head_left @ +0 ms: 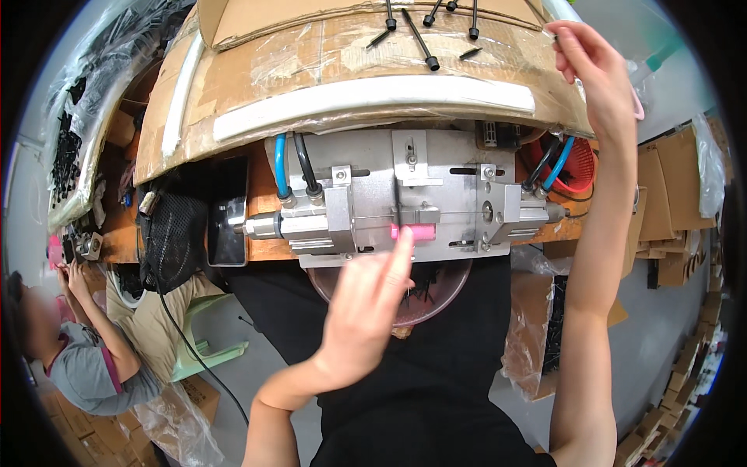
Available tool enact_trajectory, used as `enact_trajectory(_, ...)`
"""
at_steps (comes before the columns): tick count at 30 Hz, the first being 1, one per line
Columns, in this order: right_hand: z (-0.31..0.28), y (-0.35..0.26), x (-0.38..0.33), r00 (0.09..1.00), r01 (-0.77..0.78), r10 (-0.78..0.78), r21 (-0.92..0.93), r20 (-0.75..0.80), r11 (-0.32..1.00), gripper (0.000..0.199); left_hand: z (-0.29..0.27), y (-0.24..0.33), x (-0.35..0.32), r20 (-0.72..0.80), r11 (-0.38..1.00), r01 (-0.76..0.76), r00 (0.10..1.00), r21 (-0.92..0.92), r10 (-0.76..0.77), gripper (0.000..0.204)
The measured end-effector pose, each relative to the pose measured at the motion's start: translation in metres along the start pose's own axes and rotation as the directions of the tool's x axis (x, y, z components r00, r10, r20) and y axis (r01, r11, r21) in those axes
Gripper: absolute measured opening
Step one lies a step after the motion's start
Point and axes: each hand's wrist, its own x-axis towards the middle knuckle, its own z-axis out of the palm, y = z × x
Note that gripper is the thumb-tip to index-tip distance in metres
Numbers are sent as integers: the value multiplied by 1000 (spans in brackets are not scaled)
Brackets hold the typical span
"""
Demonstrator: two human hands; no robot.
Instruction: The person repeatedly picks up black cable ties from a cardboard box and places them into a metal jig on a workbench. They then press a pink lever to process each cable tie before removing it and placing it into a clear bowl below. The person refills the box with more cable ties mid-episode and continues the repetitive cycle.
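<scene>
My left hand [362,307] reaches over the metal fixture [451,171], index finger stretched out and its tip at a pink block [421,232]; the other fingers curl beneath and are partly hidden. A thin black rod [398,204] runs down to the block from a small upright bracket [410,159]. At the far right, above the cardboard's edge, my right hand [589,62] is closed in a pinch; a dark bit shows at its fingertips, too small to name. Several black rod-like parts with knobbed ends [420,43] lie on the cardboard [280,58] nearby.
Cylinders with blue and black hoses [282,167] flank the fixture. Under its front edge sits a pinkish bowl [451,300] with black parts. A red basket [576,167] stands right; a tablet [228,210] and black mesh bag [175,233] lie left. Another person [93,350] works far left.
</scene>
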Motion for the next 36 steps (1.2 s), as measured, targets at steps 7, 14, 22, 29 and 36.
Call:
enact_trajectory(7,8,-56,-70,976,93,5,444,-216,891,30,36,9,-3,130,992,34,990,122,-50,70)
enact_trajectory(14,38,-71,-141,943,255,-187,238,-275,937,18,29,6,3,197,994,1,980,110,-23,70)
enact_trajectory(22,139,-49,-240,979,203,-195,-162,66,966,62,-10,-6,129,-182,983,-162,967,91,176,53)
enact_trajectory(29,161,-37,-239,970,231,-207,-210,131,950,63,-22,-34,210,275,998,-24,961,-58,39,22)
enact_trajectory(36,137,-60,-220,947,255,-171,-307,273,917,55,-41,-14,131,-165,991,-125,978,45,131,15)
